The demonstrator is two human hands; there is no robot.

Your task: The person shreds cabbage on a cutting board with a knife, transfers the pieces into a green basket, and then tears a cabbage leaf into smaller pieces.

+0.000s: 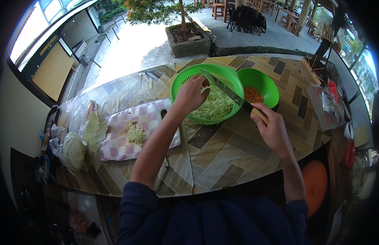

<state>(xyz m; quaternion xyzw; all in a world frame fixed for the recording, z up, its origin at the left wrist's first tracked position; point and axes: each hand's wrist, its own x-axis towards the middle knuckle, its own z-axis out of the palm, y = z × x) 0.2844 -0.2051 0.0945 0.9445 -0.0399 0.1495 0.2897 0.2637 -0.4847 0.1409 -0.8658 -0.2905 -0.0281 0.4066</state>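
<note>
My right hand [273, 128] grips the pale wooden handle of a knife [224, 87]. Its blade slants up and left across a green colander [177, 87]. Shredded cabbage [216, 104] fills the colander beneath the blade. My left hand [192, 94] is over the colander's left side, near the blade. Its fingers are bent inward and closed, and whatever they may hold is hidden. A smaller green bowl [269, 81] with shredded carrot [252, 94] stands to the right, close to the colander.
A checkered cutting board [116, 130] with a small heap of shredded cabbage [136, 134] lies on the left. Beyond it are a cabbage [74, 152], loose cabbage leaves [95, 130] and plastic bags [77, 116]. Plastic packets [328, 100] sit at the table's right edge.
</note>
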